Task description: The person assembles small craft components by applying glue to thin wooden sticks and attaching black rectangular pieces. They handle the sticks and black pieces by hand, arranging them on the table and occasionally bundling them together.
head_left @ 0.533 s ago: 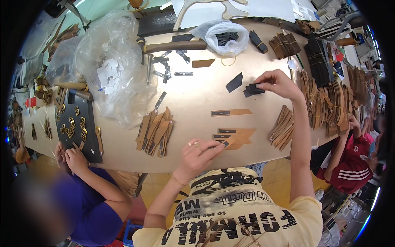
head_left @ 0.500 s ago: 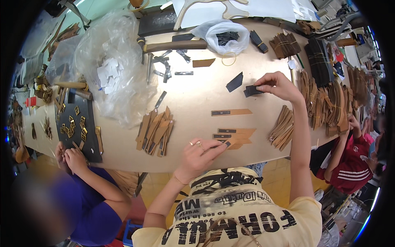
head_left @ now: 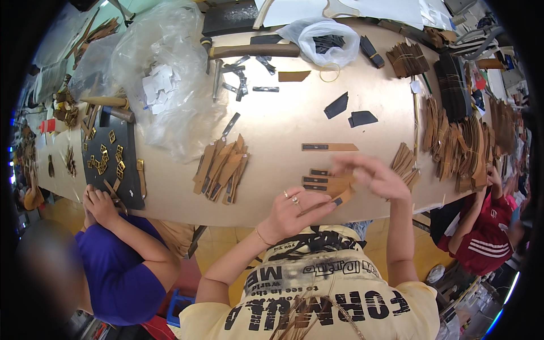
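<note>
My left hand, with rings on its fingers, pinches a brown leather strip that has a dark patch at its end. The strip is raised at the near edge of a small fan of similar strips on the table. Over the right side of that fan, my right hand is smeared by motion, and its grip does not show clearly. Beyond it lies a single brown strip with a dark patch. Farther back are two dark angular pieces, one flat and one beside it.
Left of my hands is a pile of patched strips; to the right are plain strips. A hammer, a plastic bag of dark pieces and bundled strips lie farther off. A co-worker in purple sits at left.
My right hand has left the dark piece and come nearer, to the fan of strips. My left hand has shifted right and raised a strip. The whole view has shifted slightly.
</note>
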{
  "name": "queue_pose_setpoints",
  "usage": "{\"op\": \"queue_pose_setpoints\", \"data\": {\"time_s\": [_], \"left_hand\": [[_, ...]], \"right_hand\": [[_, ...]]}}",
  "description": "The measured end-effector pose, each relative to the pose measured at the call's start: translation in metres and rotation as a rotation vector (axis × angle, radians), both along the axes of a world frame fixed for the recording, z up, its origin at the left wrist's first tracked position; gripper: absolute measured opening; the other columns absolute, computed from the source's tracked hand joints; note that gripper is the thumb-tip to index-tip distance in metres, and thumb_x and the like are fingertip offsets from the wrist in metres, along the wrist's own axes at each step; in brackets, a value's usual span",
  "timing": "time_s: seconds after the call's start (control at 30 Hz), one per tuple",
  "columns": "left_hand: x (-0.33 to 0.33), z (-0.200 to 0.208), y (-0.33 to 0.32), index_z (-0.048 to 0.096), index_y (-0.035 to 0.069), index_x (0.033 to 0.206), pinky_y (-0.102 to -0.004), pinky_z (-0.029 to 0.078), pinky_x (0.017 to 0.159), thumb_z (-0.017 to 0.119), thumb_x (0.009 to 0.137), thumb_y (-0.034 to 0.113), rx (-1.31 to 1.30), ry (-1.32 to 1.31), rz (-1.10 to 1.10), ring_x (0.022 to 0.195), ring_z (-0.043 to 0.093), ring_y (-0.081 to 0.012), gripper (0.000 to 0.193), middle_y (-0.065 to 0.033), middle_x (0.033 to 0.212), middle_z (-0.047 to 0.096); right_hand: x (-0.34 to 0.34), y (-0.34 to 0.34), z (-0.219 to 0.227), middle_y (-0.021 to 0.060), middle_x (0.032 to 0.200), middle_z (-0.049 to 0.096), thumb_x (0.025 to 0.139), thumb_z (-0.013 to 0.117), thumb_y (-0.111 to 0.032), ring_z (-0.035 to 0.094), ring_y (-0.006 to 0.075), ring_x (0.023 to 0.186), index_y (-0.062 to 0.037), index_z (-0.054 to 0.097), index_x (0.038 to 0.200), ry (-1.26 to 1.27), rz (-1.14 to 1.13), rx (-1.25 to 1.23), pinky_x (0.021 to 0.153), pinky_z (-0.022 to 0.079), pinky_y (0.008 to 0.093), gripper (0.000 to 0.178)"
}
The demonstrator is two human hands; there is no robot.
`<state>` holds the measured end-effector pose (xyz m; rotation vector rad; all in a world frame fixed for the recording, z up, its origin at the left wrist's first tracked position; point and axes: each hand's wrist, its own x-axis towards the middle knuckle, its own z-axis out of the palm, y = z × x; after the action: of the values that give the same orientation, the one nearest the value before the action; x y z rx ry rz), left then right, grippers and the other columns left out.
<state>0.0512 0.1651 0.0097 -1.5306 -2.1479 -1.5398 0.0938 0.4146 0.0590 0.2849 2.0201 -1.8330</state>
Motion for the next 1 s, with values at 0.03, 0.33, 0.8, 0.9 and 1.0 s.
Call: {"op": "queue_pose_setpoints", "data": {"time_s": [0.03, 0.33, 0.8, 0.9, 1.0], "left_hand": [[0.000, -0.003, -0.001, 0.075, 0.013, 0.105, -0.0290, 0.048, 0.067, 0.073, 0.077, 0.007, -0.010, -0.007, -0.009, 0.082, 0.067, -0.0151, 0.028, -0.0013, 0.104, 0.069], [-0.028, -0.013, -0.016, 0.073, 0.013, 0.097, -0.0345, 0.045, 0.078, 0.078, 0.074, 0.004, -0.200, 0.009, 0.307, 0.084, 0.065, -0.0184, 0.025, -0.0018, 0.105, 0.069], [-0.040, -0.010, -0.100, 0.073, 0.004, 0.097, -0.0367, 0.041, 0.085, 0.074, 0.085, 0.009, -0.501, -0.162, 0.816, 0.087, 0.061, -0.0261, 0.013, -0.0088, 0.092, 0.064], [-0.046, 0.004, -0.102, 0.070, 0.002, 0.097, -0.0350, 0.044, 0.081, 0.068, 0.092, 0.011, -0.350, -0.291, 0.864, 0.083, 0.062, -0.0215, 0.011, -0.0080, 0.096, 0.067], [-0.046, 0.028, -0.097, 0.067, -0.002, 0.097, -0.0277, 0.048, 0.070, 0.062, 0.099, 0.012, 0.096, -0.997, 0.704, 0.078, 0.062, -0.0126, 0.015, -0.0054, 0.095, 0.069]], "right_hand": [[0.007, -0.006, 0.001, 0.0066, 0.106, 0.071, 0.091, 0.070, -0.017, 0.063, 0.0177, 0.100, -0.0013, 0.071, 0.114, -0.087, 0.022, -0.147, 0.094, 0.049, 0.0329, 0.027], [0.007, -0.032, -0.034, 0.0095, 0.096, 0.067, 0.088, 0.070, -0.009, 0.063, 0.0267, 0.088, -0.0060, 0.073, 0.101, 0.268, -0.084, 0.729, 0.076, 0.051, 0.0372, 0.013], [0.005, -0.054, -0.028, 0.0061, 0.105, 0.064, 0.082, 0.074, -0.013, 0.057, 0.0259, 0.103, -0.0087, 0.072, 0.101, 0.487, 0.000, 1.054, 0.096, 0.038, 0.0409, 0.019], [-0.012, -0.073, -0.015, 0.0067, 0.108, 0.065, 0.082, 0.075, -0.012, 0.059, 0.0254, 0.104, -0.0095, 0.069, 0.114, 0.612, -0.052, 0.914, 0.091, 0.043, 0.0393, 0.033], [-0.028, -0.103, -0.002, 0.0056, 0.110, 0.064, 0.085, 0.074, -0.010, 0.058, 0.0193, 0.102, -0.0063, 0.061, 0.127, 0.391, -0.194, 0.343, 0.090, 0.044, 0.0337, 0.045]]}}
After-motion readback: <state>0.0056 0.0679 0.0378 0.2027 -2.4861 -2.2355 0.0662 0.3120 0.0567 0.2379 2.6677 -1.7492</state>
